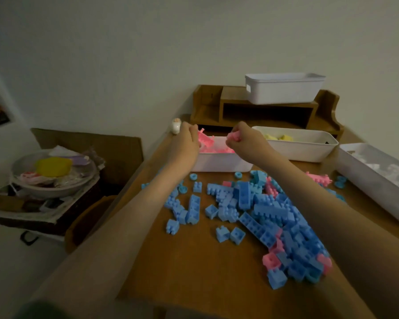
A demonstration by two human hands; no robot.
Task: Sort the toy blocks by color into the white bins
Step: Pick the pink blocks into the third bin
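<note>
A pile of blue blocks with a few pink blocks mixed in covers the wooden table. Behind it stands a white bin holding pink blocks. My left hand hovers over that bin's left end, fingers curled at a pink piece. My right hand is above the bin's right end and pinches a pink block. A second white bin holds yellow blocks. A third white bin on the right holds white pieces.
An empty-looking white bin sits on a wooden desk shelf at the back. A small white figurine stands at the table's far left corner. Left of the table is a cardboard box with a bowl of clutter.
</note>
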